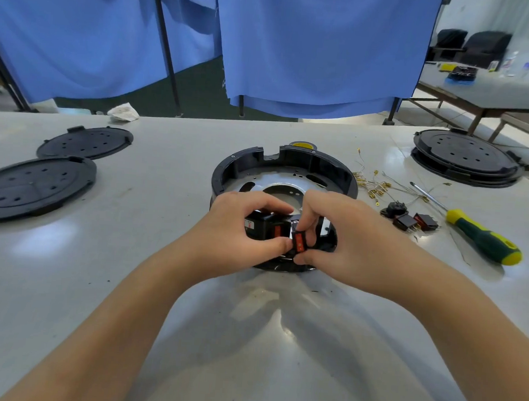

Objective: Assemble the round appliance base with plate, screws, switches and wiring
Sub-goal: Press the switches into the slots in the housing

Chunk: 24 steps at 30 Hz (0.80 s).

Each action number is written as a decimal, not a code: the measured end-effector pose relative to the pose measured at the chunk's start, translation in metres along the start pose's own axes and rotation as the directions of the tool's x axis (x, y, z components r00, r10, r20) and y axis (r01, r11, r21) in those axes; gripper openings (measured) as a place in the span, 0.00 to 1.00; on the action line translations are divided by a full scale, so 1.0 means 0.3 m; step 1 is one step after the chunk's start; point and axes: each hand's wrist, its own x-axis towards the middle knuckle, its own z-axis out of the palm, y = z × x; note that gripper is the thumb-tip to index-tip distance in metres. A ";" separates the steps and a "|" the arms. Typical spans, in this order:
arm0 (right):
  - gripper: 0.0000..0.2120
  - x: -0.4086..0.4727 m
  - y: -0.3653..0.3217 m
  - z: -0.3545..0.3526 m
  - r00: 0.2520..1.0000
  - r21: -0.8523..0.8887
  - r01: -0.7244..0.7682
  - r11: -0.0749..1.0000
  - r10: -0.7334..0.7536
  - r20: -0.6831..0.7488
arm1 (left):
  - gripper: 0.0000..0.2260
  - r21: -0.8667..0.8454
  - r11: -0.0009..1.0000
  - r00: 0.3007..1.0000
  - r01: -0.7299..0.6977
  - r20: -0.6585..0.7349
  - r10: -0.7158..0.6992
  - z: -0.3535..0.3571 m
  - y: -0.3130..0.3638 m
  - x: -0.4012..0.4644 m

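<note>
The round black appliance base (286,164) stands at the middle of the white table, a metal plate (284,190) inside it. My left hand (239,230) grips the base's near wall, where a red switch sits in its panel. My right hand (333,233) pinches a small black rocker switch with a red face (299,242) at that same wall, thumb below and fingers above. To the right lie two spare switches (415,222), a black socket part (392,209), thin wires with brass terminals (380,186) and a green-and-yellow screwdriver (480,235).
Two black round covers (85,142) (29,188) lie at the left. A stack of such covers (466,158) sits at the far right. Blue curtains hang behind the table's far edge, with a crumpled white cloth (124,112) below them. Another table stands at the back right.
</note>
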 end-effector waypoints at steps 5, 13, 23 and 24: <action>0.16 0.000 0.006 0.011 0.998 -0.090 0.053 0.995 -0.056 -0.034 | 0.15 -0.047 0.999 1.000 0.002 -0.006 -0.002 -0.002 -0.001 -0.001; 0.14 0.001 0.004 0.016 0.999 -0.080 0.028 0.996 -0.030 -0.023 | 0.13 -0.048 0.999 0.999 -0.015 -0.029 0.013 0.018 0.003 0.001; 0.08 -0.004 -0.006 0.005 0.997 -0.143 0.042 0.989 -0.050 -0.053 | 0.14 -0.054 0.998 0.999 -0.021 -0.050 0.019 0.015 -0.008 0.002; 0.08 -0.004 -0.005 0.005 0.997 -0.160 0.039 0.986 -0.048 -0.057 | 0.14 -0.054 0.998 0.998 -0.020 -0.052 0.018 0.015 -0.008 0.002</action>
